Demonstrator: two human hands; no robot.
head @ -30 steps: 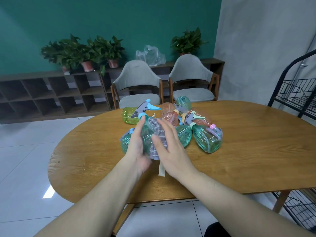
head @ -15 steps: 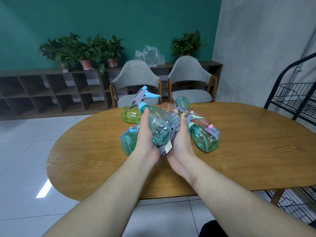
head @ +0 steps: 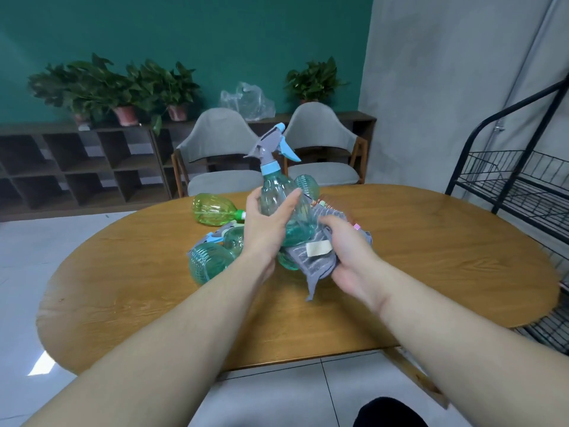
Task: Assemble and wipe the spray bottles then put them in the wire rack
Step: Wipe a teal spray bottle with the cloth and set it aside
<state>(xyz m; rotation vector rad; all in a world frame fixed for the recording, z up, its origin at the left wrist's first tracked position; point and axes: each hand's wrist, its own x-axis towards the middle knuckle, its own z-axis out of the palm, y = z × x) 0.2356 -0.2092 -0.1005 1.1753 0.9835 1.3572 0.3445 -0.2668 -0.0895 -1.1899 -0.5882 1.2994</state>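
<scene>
left to right: we count one yellow-green ribbed bottle point(head: 212, 209) lying capless on the oval wooden table point(head: 431, 257), two teal ribbed ones point(head: 207, 266) half hidden behind our left hand point(head: 264, 226), which grips the upright teal spray bottle point(head: 278, 195) above the table. our right hand point(head: 348, 254) clutches the grey cloth point(head: 311, 260) under its base. the black wire rack point(head: 517, 186) is cut off at the right edge.

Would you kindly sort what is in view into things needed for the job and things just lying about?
For the job: held spray bottle, grey cloth, loose bottles on the table, wire rack.

Just about: two chairs, potted plants, plastic bag, cubby shelves.
</scene>
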